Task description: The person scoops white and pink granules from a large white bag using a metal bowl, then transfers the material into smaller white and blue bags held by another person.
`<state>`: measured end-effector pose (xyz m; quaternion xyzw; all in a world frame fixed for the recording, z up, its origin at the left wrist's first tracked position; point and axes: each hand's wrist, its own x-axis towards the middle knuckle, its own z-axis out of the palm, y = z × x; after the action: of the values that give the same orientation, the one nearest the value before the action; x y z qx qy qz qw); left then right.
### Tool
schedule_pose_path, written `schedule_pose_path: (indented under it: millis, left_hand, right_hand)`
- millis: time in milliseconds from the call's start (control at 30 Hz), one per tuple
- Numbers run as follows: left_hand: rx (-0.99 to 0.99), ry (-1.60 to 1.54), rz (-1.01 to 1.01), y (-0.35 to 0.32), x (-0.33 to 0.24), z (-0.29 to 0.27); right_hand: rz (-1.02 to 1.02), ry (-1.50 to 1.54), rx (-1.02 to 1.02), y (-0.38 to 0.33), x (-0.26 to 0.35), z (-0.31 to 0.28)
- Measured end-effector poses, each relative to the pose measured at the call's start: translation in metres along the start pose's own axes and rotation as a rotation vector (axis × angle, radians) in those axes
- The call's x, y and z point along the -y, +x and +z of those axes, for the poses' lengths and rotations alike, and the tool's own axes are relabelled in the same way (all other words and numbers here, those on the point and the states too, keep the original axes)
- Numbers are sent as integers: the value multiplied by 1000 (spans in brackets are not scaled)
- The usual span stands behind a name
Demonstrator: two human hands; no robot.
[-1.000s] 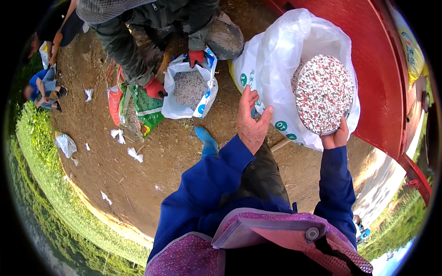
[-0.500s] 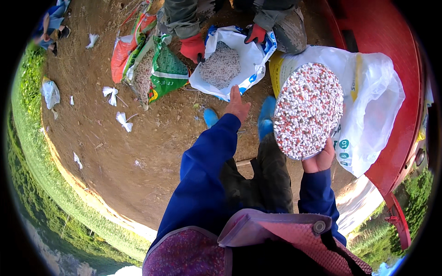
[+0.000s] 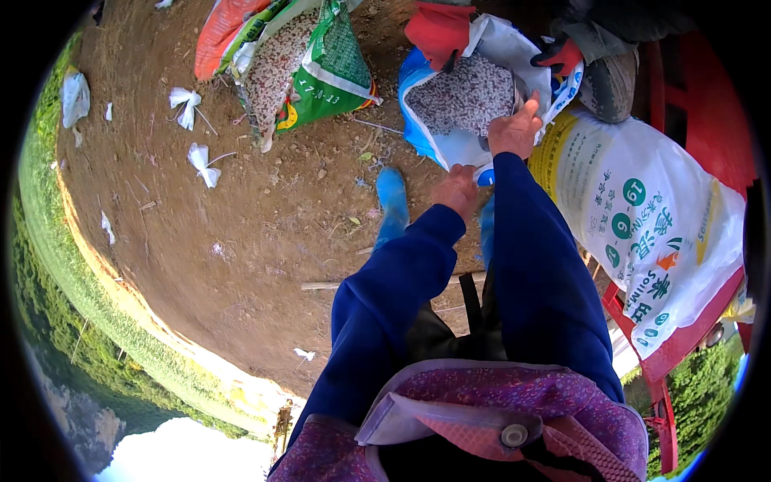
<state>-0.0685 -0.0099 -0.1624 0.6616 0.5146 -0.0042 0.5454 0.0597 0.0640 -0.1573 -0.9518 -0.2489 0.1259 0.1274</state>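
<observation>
Both hands at the open granule sack

The right hand [image 3: 516,128] gripped the rim of the white-and-blue sack [image 3: 462,100] at twelve o'clock, fingers closed on it; the left hand [image 3: 455,191] hung just below, fingers curled, grip unclear.

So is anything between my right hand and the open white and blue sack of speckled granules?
Nothing visible. The right hand already rests on the rim of the open white and blue sack of speckled granules. Another person's red gloves hold its far edge.
</observation>
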Motion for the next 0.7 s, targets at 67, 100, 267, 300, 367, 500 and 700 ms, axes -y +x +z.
schedule_pose_path:
  millis: [67, 100, 267, 300, 367, 500, 700]
  left_hand:
    - [8, 8, -24, -5, 4, -7]
    - [27, 15, -29, -6, 3, -8]
    - [91, 28, -76, -15, -12, -10]
    - [112, 24, -94, -18, -14, -10]
    - [101, 37, -107, -17, -21, -10]
    - [39, 114, -9, -29, -41, -2]
    - [62, -612, -47, -49, -105, 31]
  right_hand:
    - [-16, -44, 96, -13, 16, -7]
    - [-130, -118, 67, -16, 16, -10]
    - [-298, -172, -12, -17, 12, -38]
    - [-307, -139, -24, -17, 13, -48]
    - [-308, -64, -53, -17, 10, -70]
    - [-374, 230, -176, -22, -19, -157]
    - [-62, 768, -426, -76, -124, -358]
